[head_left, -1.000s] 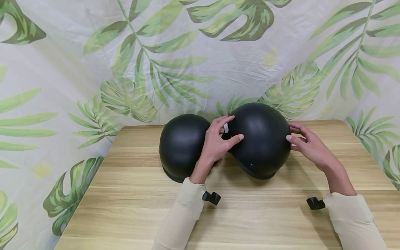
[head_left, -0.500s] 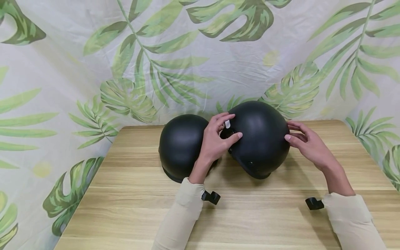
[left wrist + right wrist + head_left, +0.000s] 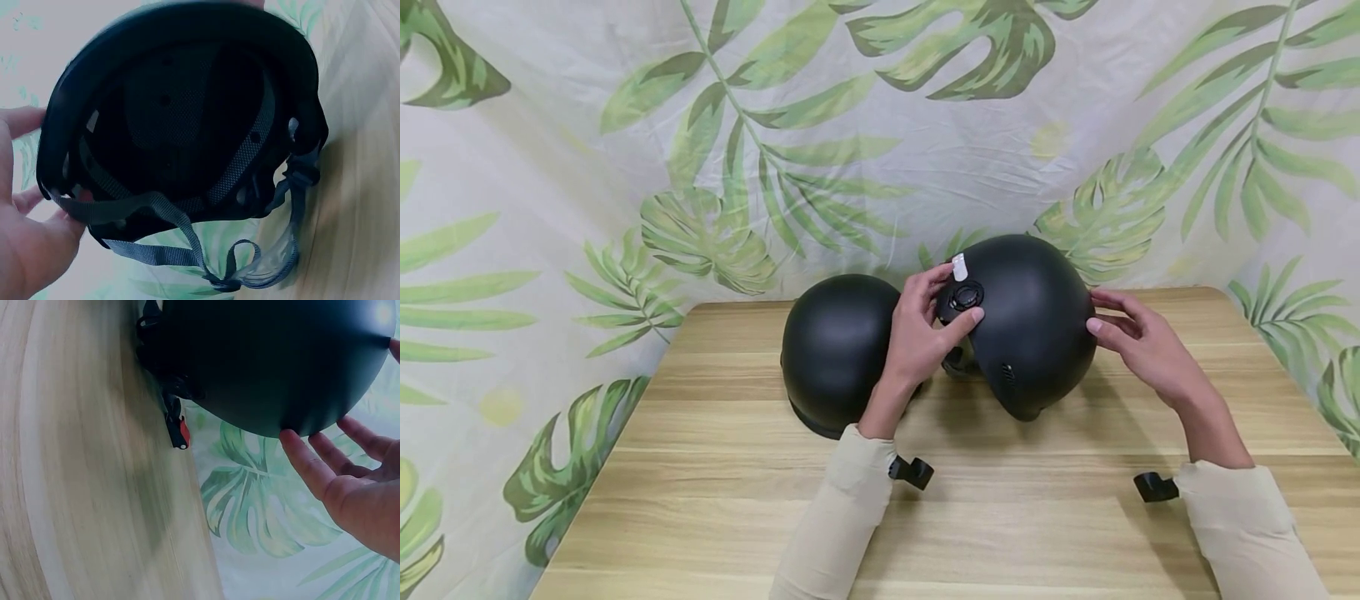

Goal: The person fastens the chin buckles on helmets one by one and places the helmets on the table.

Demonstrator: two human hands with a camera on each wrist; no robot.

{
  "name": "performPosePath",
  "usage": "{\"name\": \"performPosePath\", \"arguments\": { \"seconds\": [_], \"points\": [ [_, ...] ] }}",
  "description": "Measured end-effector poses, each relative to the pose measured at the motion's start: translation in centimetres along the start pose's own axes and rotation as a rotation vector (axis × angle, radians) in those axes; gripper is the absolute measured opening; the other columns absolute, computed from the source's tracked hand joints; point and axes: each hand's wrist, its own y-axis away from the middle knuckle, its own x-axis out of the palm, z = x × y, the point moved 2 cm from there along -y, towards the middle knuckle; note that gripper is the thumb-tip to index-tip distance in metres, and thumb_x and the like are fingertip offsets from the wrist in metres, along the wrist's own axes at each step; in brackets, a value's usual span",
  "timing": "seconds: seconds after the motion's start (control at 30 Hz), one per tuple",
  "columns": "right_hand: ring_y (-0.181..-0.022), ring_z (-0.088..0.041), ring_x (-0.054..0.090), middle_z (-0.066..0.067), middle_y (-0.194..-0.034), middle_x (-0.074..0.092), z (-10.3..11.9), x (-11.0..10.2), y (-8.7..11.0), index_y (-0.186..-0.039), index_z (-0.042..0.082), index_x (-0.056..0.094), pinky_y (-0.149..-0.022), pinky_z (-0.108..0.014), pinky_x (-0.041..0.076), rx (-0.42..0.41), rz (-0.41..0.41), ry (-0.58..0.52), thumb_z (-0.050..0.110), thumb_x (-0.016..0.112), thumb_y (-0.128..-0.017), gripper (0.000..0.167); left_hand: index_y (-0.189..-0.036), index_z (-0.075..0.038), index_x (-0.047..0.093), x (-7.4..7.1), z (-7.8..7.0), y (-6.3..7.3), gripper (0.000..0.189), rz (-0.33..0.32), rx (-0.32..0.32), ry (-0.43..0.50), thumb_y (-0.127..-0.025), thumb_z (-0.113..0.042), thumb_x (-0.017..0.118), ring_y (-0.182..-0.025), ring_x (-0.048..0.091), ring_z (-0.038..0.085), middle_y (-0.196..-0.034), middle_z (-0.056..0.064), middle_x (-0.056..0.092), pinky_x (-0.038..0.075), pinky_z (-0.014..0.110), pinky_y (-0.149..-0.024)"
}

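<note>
A matte black helmet [image 3: 1037, 325] is tilted between both hands, its opening turned left. My left hand [image 3: 917, 333] grips its left edge, thumb on the shell beside a round black fitting [image 3: 966, 295] and a white tag [image 3: 960, 267]. My right hand [image 3: 1150, 346] holds the opposite side with thumb and fingertips. Inside, the left wrist view shows dark padding and webbing, with grey chin straps [image 3: 153, 254] and a clear chin cup [image 3: 269, 267] dangling. A red and black buckle [image 3: 177, 430] hangs below the shell in the right wrist view.
A second black helmet [image 3: 838, 350] sits dome up on the wooden table [image 3: 1022, 517], just left of the held one and partly behind my left forearm. A leaf-patterned cloth [image 3: 820, 167] hangs behind the table and on both sides.
The held helmet has turned and tipped up slightly, bringing the round fitting and white tag into view on its left. Both hands stay at its sides; the second helmet has not moved.
</note>
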Motion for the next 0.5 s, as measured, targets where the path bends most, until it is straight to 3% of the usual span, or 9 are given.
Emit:
{"name": "performPosePath", "arguments": {
  "seconds": [0.1, 0.3, 0.5],
  "points": [
    [-0.117, 0.007, 0.062, -0.013, -0.151, 0.046, 0.02, 0.0, 0.07, -0.158, -0.002, 0.039, -0.093, -0.014, 0.055, 0.012, 0.014, -0.008, 0.021, 0.06, -0.11, 0.058, -0.15, -0.004, 0.055, 0.0, 0.09, 0.06, 0.065, -0.016, -0.021, -0.017, -0.092, -0.013, 0.083, -0.128, 0.061, 0.023, -0.142, 0.014, 0.059, 0.052, 0.033, -0.107],
    [-0.113, 0.006, 0.065, -0.013, -0.146, 0.048, -0.09, 0.26, 0.02, -0.156, -0.007, 0.04, -0.092, -0.019, 0.057, 0.013, 0.056, -0.031, 0.019, 0.058, -0.111, 0.055, -0.155, -0.01, 0.053, 0.01, -0.11, 0.11, 0.066, 0.021, -0.002, -0.006, -0.095, -0.018, 0.079, -0.121, 0.066, 0.024, -0.136, 0.015, 0.066, 0.054, 0.046, -0.107],
    [-0.117, 0.004, 0.063, -0.005, -0.146, 0.052, 0.07, 0.29, -0.01, -0.156, 0.0, 0.044, -0.094, -0.013, 0.053, 0.002, 0.026, 0.009, 0.021, 0.061, -0.11, 0.054, -0.159, -0.017, 0.048, 0.24, -0.17, 0.11, 0.07, 0.059, -0.025, -0.015, -0.096, -0.026, 0.077, -0.13, 0.062, 0.02, -0.144, 0.011, 0.064, 0.051, 0.053, -0.109]
  ]
}}
